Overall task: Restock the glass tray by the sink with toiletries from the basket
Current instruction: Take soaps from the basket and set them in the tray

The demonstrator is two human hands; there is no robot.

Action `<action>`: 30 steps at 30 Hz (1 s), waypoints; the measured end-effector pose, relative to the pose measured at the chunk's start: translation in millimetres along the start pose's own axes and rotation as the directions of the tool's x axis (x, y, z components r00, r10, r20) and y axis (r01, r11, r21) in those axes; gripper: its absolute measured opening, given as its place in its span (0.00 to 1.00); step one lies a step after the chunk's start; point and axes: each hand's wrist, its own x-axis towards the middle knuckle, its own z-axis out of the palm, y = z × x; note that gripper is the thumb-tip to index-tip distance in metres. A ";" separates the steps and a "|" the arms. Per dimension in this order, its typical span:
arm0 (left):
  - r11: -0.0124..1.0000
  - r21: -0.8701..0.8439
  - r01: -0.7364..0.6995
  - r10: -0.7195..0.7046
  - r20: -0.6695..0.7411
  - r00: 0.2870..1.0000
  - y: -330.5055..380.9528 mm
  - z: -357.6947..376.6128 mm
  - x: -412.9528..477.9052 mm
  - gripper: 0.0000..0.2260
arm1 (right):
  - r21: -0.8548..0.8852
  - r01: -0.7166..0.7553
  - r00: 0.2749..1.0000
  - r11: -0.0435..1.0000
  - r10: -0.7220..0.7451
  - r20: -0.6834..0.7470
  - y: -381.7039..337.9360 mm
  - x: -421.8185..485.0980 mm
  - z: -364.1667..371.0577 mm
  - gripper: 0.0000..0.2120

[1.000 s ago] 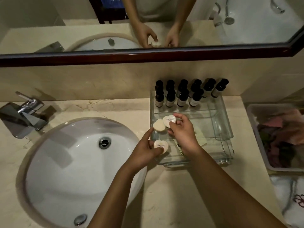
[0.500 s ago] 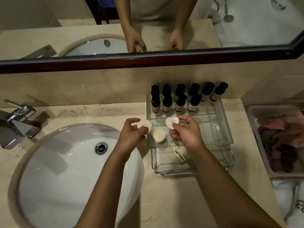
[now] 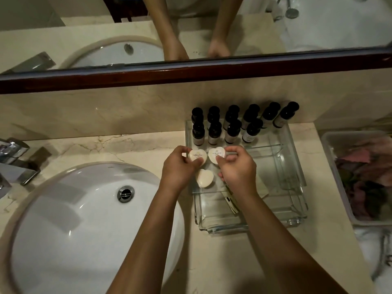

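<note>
Over tray, left soap moved beside right soap

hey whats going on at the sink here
A person is laying out heart-shaped soaps in the glass tray beside the sink. The left hand pinches one soap and the right hand pinches a second soap, side by side over the tray's left side. A third soap lies in the tray, nearer the person. Dark bottles stand in rows at its back.

Both forearms are extended forward and converge, the left hand and the right hand being held side by side, backs upward, with a heart-shaped soap pinched in the left fingertips and a second heart-shaped soap in the right
</note>
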 end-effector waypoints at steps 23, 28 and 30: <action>0.983 0.160 -0.094 0.113 -0.119 0.986 -6.9 5.4 -4.6 0.17 | -0.446 0.252 0.967 0.859 -0.246 0.073 4.2 -0.1 -6.3 0.25; 0.982 0.158 -0.102 0.122 -0.119 0.985 -6.3 7.5 -3.8 0.18 | -0.466 0.284 0.953 0.838 -0.298 0.047 7.5 -0.8 -2.9 0.24; 0.982 0.158 -0.100 0.120 -0.120 0.985 -6.4 8.0 -2.9 0.18 | -0.477 0.297 0.948 0.827 -0.317 0.041 8.6 -0.7 -1.3 0.24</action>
